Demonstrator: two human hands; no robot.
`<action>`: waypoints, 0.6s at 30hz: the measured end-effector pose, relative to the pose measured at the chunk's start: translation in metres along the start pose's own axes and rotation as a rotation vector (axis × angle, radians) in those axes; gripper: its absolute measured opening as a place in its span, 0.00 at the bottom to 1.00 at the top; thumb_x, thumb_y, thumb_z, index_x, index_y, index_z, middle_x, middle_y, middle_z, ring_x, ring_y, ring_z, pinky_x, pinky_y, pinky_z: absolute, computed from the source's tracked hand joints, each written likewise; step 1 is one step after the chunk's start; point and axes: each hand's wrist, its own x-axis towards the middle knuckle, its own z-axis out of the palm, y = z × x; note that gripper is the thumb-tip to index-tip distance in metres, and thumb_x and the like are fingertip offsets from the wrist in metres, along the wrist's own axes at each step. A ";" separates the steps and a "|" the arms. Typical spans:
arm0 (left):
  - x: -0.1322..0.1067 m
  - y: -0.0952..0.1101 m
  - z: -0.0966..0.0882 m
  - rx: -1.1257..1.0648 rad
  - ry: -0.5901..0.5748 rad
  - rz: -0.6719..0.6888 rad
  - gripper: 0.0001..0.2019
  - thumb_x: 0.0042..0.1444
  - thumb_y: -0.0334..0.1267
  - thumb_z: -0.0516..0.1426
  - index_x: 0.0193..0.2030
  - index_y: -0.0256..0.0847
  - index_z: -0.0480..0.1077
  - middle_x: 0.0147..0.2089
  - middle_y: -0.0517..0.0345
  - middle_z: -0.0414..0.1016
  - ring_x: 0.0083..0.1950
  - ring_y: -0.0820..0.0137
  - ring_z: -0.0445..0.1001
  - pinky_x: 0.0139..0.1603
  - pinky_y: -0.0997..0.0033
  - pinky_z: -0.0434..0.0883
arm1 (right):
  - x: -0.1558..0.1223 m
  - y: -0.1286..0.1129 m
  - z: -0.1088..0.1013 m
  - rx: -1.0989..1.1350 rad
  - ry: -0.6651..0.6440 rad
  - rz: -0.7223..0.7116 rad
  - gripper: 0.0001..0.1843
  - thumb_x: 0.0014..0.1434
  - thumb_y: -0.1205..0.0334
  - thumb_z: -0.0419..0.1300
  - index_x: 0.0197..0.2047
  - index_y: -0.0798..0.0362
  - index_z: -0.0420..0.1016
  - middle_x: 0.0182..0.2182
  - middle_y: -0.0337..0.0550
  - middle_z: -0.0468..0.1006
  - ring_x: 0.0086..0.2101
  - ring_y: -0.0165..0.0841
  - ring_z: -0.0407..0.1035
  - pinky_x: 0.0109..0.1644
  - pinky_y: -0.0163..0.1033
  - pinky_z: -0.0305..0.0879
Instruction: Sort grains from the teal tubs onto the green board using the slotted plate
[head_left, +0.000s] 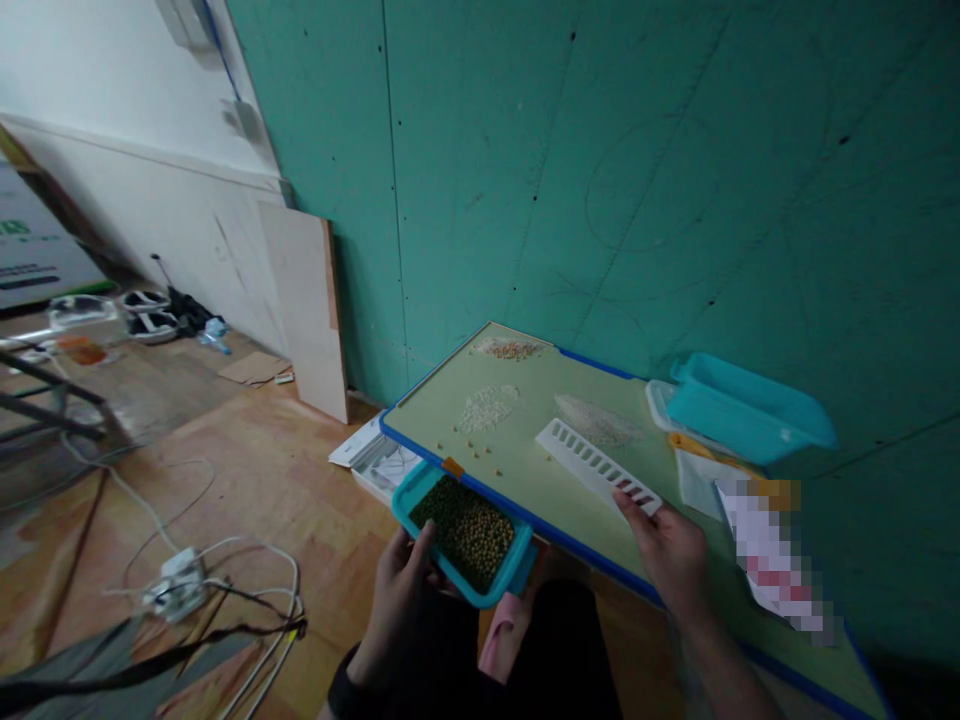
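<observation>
My left hand (405, 580) is closed on the near rim of a teal plastic container (400, 492), thumb over the edge. Inside lie small green beans (448, 500) and yellowish soybeans (484, 538), side by side. The container is just off the table's front edge. In my right hand (670, 548) is a white slotted plastic strip (577, 468), gripped at its near end and held low over the tabletop. Beyond the strip lies a pile of pale grains (596, 420). A whitish pile (487, 408) is to its left, and an orange-yellow kernel pile (511, 349) sits farther back.
The green table (420, 410) with blue edging stands against a teal wall. Loose soybeans (471, 444) dot its front left. At the right are an empty teal bin (750, 405) and a blurred-out packet (776, 570). Cables and a power strip (178, 580) lie on the floor.
</observation>
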 end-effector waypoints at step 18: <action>-0.003 0.019 0.001 -0.027 0.065 0.012 0.26 0.45 0.59 0.68 0.37 0.39 0.70 0.19 0.69 0.67 0.17 0.75 0.68 0.17 0.77 0.67 | -0.050 -0.063 0.025 0.102 -0.085 -0.508 0.15 0.65 0.63 0.58 0.53 0.42 0.80 0.44 0.42 0.84 0.40 0.39 0.82 0.47 0.39 0.79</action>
